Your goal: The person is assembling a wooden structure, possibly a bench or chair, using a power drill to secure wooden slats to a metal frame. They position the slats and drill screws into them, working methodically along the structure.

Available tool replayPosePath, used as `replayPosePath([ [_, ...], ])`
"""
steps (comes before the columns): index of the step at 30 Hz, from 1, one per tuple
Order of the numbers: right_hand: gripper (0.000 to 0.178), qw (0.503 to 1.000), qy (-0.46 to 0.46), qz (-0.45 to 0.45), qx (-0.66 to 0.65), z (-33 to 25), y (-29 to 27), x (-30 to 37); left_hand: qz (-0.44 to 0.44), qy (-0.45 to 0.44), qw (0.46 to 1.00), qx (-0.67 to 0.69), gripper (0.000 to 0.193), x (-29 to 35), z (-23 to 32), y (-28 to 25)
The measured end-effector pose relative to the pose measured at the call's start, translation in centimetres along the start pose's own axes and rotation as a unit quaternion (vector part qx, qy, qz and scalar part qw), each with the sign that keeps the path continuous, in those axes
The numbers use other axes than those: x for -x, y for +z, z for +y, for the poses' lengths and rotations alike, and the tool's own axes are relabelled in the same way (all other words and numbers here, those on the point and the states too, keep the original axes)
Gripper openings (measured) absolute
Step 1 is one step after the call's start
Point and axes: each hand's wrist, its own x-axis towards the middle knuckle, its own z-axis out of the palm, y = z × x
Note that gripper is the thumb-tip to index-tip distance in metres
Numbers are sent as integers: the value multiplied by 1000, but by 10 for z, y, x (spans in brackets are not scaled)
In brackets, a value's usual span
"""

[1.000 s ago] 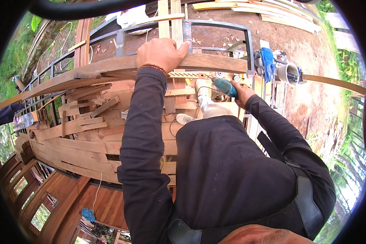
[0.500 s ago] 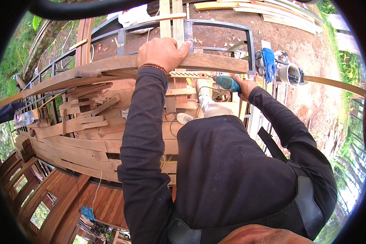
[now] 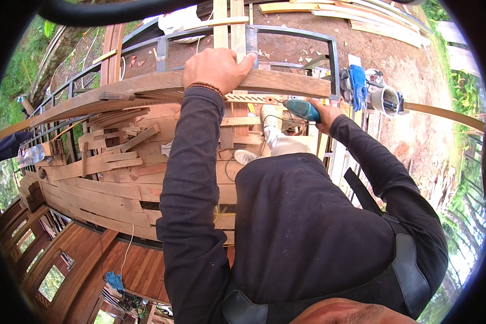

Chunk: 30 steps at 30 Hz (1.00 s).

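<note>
My left hand (image 3: 218, 70) grips the top of a long wooden board (image 3: 283, 81), its fingers over the far side and the thumb pointing right. A beaded bracelet circles that wrist. The board's lower face shows a row of slanted notches. My right hand (image 3: 328, 116) is wrapped around a teal corded power tool (image 3: 302, 110), whose exact kind I cannot make out. The tool's front end sits just below the board's right part; whether it touches the wood cannot be told. A dark cord (image 3: 278, 115) loops from that area past my legs.
A dark metal frame (image 3: 294, 32) stands beyond the board. Offcuts (image 3: 119, 156) lie piled on the plank floor at left, near a clear plastic bottle (image 3: 33, 155). Blue gloves (image 3: 357, 86) and a white bucket (image 3: 384, 101) are at right. Another person's dark sleeve (image 3: 8, 147) shows far left.
</note>
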Motion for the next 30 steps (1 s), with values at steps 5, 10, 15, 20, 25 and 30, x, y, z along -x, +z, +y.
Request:
replayPosePath([
  [5,73,1000,14,-8,-25,4,2,2,0,8,1000,2,61,0,-2,1],
  [10,70,997,51,13,-63,12,12,7,8,8,1000,9,55,6,2,-1],
  [15,68,993,73,31,-93,13,11,2,6,3,1000,20,54,7,1,-1],
  [20,66,987,68,92,-112,24,7,-17,1,0,1000,6,55,6,2,-3],
  [25,74,970,168,52,-166,39,9,-19,2,0,1000,3,56,5,1,-3],
  [30,73,953,161,122,-226,39,42,-3,-5,-3,1000,14,56,6,2,-4],
])
